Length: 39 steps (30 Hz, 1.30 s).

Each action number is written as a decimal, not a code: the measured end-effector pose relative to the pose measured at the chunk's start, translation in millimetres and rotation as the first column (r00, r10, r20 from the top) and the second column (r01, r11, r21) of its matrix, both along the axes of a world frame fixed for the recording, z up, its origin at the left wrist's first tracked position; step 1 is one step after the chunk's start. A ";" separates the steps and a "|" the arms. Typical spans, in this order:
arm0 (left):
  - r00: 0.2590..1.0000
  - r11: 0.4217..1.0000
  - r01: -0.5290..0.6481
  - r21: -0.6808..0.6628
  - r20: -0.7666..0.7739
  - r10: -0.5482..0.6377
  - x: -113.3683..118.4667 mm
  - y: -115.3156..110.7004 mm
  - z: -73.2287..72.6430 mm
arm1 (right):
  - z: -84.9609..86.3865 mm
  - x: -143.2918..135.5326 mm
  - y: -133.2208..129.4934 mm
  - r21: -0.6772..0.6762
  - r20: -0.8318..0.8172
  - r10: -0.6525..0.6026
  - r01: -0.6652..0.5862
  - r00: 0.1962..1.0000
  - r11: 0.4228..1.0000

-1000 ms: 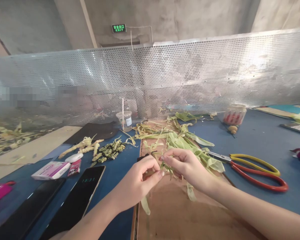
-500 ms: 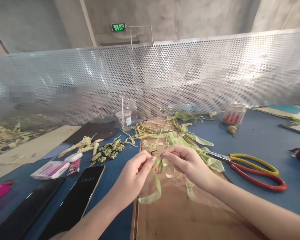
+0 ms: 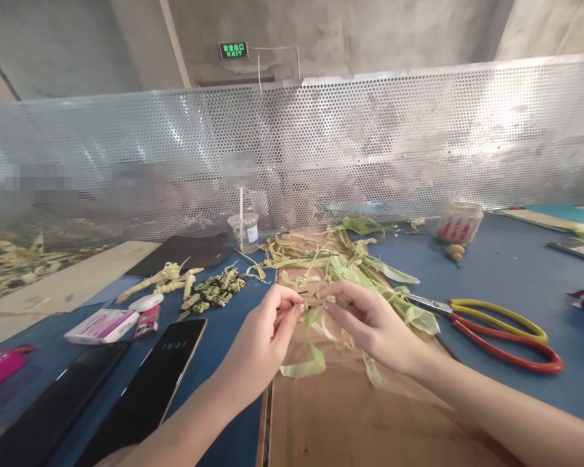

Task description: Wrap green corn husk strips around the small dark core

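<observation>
From the head camera, the left hand (image 3: 265, 340) and right hand (image 3: 370, 324) meet over the brown board (image 3: 350, 421), fingertips pinching a pale green leaf strip (image 3: 307, 363) that loops down between them. A pile of leaves (image 3: 340, 266) lies just behind the hands. Scissors (image 3: 496, 327) rest to the right on the blue table (image 3: 496, 272); a phone (image 3: 150, 389) lies left. The board's near half is bare.

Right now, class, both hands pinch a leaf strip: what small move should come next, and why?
Probably draw the hands apart to tighten it: the left hand and right hand pinch the leaf strip at its top, and it sags in a slack loop over the board.
</observation>
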<state>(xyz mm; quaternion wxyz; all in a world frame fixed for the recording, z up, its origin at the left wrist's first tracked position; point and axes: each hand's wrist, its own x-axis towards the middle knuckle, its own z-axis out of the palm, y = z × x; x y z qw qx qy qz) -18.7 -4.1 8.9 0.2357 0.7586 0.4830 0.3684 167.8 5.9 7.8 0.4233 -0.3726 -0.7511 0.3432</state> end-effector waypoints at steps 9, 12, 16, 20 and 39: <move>0.961 0.977 0.060 0.203 -0.275 -0.001 -4.5 1.1 0.3 | -5.2 4.7 6.0 0.236 0.175 -0.052 0.010 0.983 0.972; 0.962 0.967 0.054 0.248 -0.272 0.015 -4.8 3.0 -2.7 | -9.1 4.7 7.7 0.293 0.161 -0.059 0.009 0.985 0.956; 0.965 0.971 0.049 0.234 -0.261 0.014 -5.3 3.5 -5.2 | -12.8 4.2 7.8 0.347 0.146 -0.078 0.023 0.986 0.938; 0.976 0.991 0.049 0.125 -0.219 -0.021 -3.8 1.5 -2.4 | -12.6 4.4 5.7 0.329 0.171 -0.093 0.032 0.981 0.944; 0.980 0.970 0.167 -0.178 0.136 -0.144 2.3 -2.8 6.3 | -5.8 -8.2 1.6 -0.380 -0.271 -0.048 -0.061 0.961 0.923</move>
